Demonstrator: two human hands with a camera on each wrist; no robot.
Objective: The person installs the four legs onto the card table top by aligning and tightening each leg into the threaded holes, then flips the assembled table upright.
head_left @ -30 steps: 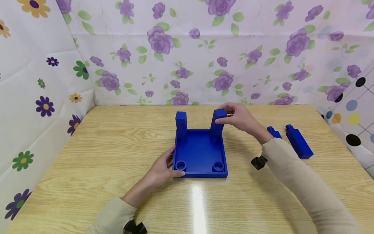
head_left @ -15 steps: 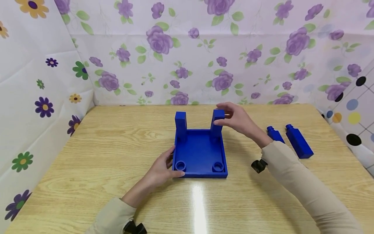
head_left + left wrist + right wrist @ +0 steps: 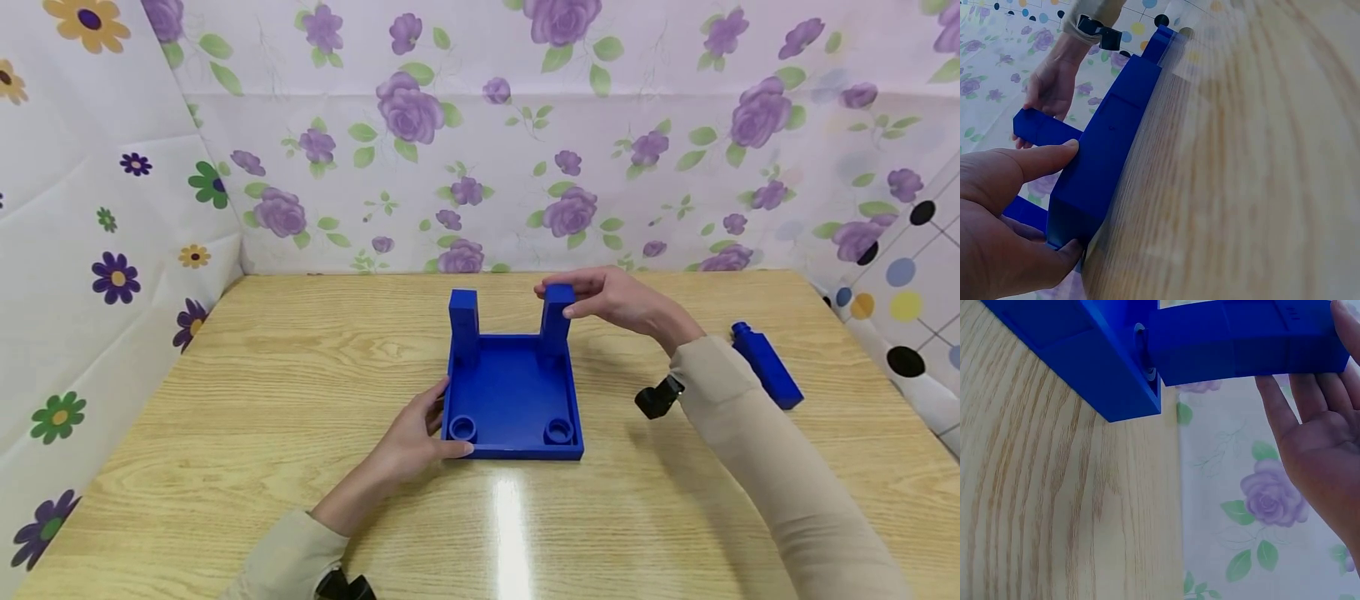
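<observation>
A blue square base [image 3: 510,400] with a raised rim lies on the table, round sockets [image 3: 462,429] showing in its near corners. Two square blue legs stand upright in its far corners, the far-left leg [image 3: 465,325] free of any hand. My right hand [image 3: 611,296] pinches the top of the far-right leg [image 3: 555,329] between thumb and fingers. In the right wrist view, that leg's lower end meets the corner socket [image 3: 1144,353] inside the rim. My left hand [image 3: 408,442] grips the near-left corner of the base, its thumb along the front rim.
A loose blue leg [image 3: 768,367] with a threaded end lies on the wooden table [image 3: 300,350] at the right; my right sleeve [image 3: 757,442] passes close by it. Flowered cloth [image 3: 337,150] hangs behind the table, with patterned sheets at both sides.
My right hand has shifted slightly left and its fingers have turned around the leg's top; the leg stands a little straighter. My right forearm now hides a second loose leg. The left hand stays put.
</observation>
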